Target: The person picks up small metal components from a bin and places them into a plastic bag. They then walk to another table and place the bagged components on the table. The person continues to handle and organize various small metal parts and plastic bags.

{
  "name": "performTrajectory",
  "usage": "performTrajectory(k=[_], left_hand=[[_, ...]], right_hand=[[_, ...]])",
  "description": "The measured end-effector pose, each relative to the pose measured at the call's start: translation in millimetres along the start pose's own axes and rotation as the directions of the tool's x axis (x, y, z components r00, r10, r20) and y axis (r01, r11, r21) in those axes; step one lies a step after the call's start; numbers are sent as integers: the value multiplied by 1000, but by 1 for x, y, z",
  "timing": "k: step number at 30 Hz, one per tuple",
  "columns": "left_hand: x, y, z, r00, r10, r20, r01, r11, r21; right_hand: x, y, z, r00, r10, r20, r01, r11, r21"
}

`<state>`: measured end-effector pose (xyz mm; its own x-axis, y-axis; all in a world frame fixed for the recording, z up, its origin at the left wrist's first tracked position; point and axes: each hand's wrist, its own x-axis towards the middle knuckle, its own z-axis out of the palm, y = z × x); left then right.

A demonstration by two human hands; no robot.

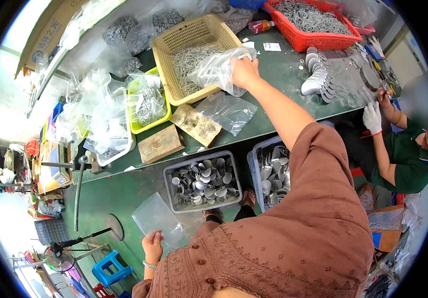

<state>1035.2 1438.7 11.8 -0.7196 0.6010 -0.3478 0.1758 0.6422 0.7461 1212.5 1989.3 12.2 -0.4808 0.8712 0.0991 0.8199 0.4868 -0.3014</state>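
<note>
At the lower left, my left hand (153, 244) pinches the edge of a clear plastic bag (157, 216), which hangs flat over the floor. My right arm stretches across the green table (286, 74). There my right hand (245, 72) is closed on a second clear bag (213, 71) at the right side of a beige plastic basket (161, 54). Thin metal wire rings (186, 64) lie in the basket, partly behind that bag. Another clear bag (230, 113) lies on the table just in front of the basket.
Two wooden blocks (161, 144) lie by the table's front edge. Below it, a grey bin (205, 206) holds spoon-like metal pieces; a similar bin (258, 174) stands right. A red basket (318, 42) holds rings. A co-worker's gloved hand (372, 119) is at right. A metal rod (78, 198) juts left.
</note>
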Motion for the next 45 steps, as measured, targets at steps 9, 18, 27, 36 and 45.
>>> performTrajectory(k=[9, 18, 27, 36, 45], left_hand=[[38, 42, 23, 973, 156, 169, -173, 980, 96], [55, 134, 107, 764, 387, 516, -559, 797, 230], [63, 228, 235, 157, 390, 907, -677, 712, -189], [-15, 287, 338, 0, 352, 936, -2, 936, -352], [-40, 280, 376, 27, 427, 904, -20, 904, -426]], right_hand=[[-95, 53, -33, 691, -283, -665, 327, 943, -62], [-241, 97, -89, 584, -274, -764, 175, 962, -212], [-338, 118, -111, 588, -198, -784, 26, 974, -226], [-403, 114, -89, 626, -14, -779, -40, 998, -50], [-433, 128, -110, 811, 238, -534, -126, 963, 238]])
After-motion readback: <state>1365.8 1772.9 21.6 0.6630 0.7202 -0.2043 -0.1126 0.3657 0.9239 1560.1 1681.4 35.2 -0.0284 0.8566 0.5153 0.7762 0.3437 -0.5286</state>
